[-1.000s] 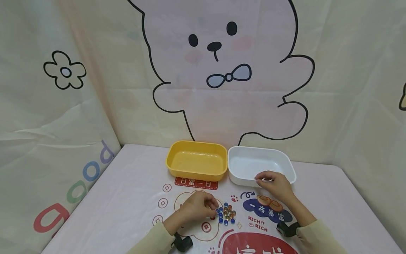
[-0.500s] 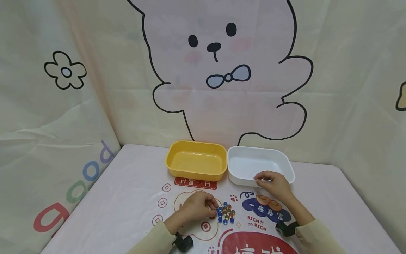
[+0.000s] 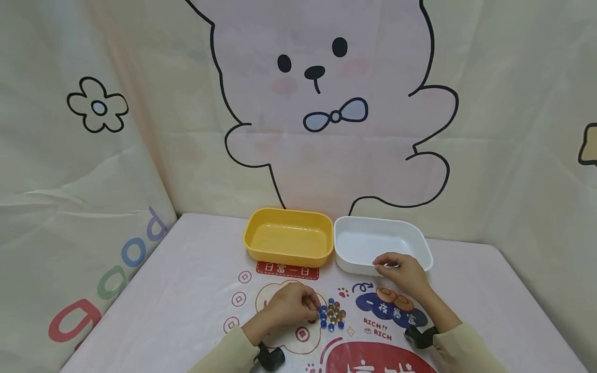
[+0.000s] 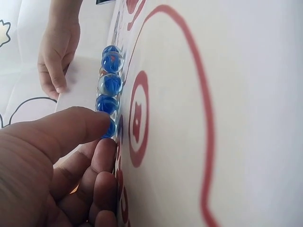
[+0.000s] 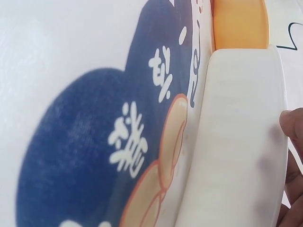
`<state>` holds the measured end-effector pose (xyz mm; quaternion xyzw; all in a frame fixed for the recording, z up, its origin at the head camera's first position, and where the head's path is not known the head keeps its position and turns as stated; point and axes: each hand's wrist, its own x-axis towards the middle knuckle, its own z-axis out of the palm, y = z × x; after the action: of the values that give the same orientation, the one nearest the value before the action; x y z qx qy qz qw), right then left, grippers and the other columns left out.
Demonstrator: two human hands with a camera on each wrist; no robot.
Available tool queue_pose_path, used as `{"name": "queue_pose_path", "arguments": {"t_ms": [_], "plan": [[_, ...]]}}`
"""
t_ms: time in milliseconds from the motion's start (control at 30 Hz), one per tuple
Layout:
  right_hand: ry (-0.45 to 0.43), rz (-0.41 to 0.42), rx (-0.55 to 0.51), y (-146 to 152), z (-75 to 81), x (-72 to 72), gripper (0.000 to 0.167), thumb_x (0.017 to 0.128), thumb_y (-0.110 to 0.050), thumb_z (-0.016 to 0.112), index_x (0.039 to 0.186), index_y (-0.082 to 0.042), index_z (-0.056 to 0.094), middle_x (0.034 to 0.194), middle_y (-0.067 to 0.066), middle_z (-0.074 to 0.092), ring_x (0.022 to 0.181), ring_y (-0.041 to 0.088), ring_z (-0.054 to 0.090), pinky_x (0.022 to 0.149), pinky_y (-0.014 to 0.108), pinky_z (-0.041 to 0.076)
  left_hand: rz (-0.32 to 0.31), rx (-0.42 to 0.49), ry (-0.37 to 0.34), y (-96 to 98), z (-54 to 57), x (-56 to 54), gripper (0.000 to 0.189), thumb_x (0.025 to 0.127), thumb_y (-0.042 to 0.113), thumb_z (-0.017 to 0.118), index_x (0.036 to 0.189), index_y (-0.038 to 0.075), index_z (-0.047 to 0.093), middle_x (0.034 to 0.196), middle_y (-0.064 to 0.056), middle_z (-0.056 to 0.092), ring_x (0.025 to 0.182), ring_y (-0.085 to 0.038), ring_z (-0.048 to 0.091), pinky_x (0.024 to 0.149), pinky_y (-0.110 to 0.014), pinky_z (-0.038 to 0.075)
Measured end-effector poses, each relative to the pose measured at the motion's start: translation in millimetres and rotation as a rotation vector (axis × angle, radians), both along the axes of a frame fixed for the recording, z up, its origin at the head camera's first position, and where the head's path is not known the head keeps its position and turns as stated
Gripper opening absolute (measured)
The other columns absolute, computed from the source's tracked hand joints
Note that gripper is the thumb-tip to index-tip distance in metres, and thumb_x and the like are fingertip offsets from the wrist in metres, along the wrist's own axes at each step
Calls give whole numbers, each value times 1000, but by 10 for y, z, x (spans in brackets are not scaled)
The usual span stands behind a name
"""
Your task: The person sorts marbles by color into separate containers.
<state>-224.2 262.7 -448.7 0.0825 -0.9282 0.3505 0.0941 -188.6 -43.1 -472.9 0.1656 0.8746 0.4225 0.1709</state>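
Lower centre, the left hand (image 3: 290, 304) slants in palm-side right, thumb and index finger pinching a blue glass marble (image 4: 111, 128) beside clustered blue-and-amber glass marbles (image 3: 330, 314). Farther right, the right hand (image 3: 404, 273), fingers loosely curled, hangs at the white plastic tray's (image 3: 373, 234) near rim.

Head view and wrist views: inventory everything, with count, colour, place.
Table: one, pale with prints, foreground
Yellow tray: one, yellow, back of table, left
White tray: one, white, right of yellow tray
Marbles: over a dozen, blue and amber, clustered on table
Backdrop: sheet count unclear, pale, behind table
Wrist cameras: two, black, at wrists
Sleeves: two, pale yellow, forearms
Left hand: one, pinching a blue marble
Right hand: one, at white tray's near rim
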Motion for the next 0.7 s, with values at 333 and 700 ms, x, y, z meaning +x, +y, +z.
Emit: {"name": "queue_pose_path", "arguments": {"t_ms": [333, 700], "plan": [[-10, -18, 1, 9, -29, 1, 8, 86, -18, 71, 93, -17, 74, 98, 4, 73, 91, 20, 63, 77, 26, 53, -3, 8, -9, -2, -8, 5, 12, 76, 18, 78, 79, 23, 68, 70, 10, 63, 63, -9, 58, 60, -23, 44], [-8, 7, -11, 0, -4, 3, 8, 86, -18, 71, 93, -16, 74, 98, 4, 73, 89, 19, 63, 73, 22, 52, -11, 48, -22, -78, 52, -23, 12, 77, 18, 78, 84, 21, 68, 75, 7, 64, 64, -11, 59, 57, -24, 47]]}}
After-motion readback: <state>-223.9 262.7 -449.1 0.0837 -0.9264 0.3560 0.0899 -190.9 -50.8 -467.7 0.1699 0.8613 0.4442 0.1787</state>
